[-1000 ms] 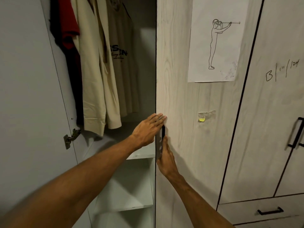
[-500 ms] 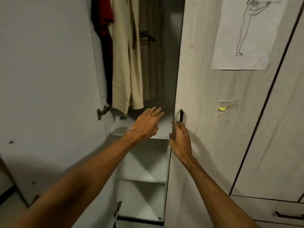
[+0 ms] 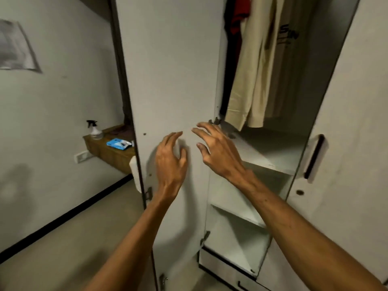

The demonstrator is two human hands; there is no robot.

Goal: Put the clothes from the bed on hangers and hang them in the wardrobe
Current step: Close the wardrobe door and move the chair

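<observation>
Both left hand (image 3: 171,162) and right hand (image 3: 218,148) shifted toward left door (image 3: 174,70).

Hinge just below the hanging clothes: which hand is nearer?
Right. The right hand has its fingertips just left of the hinge, almost at it. The left hand is lower and further left, in front of the open door.

Two hands up: left hand (image 3: 171,162), right hand (image 3: 218,152). Two wardrobe doors: open door (image 3: 168,70) behind the left hand, handled door (image 3: 346,122) right of the right hand. Three garments counted above the right hand: red garment (image 3: 237,15), cream garment (image 3: 249,80), printed tan garment (image 3: 287,49). Two shelves lower right of it: upper shelf (image 3: 270,152), lower shelf (image 3: 237,213). Left of the left hand, one spray bottle (image 3: 94,129), one blue packet (image 3: 118,143).
</observation>
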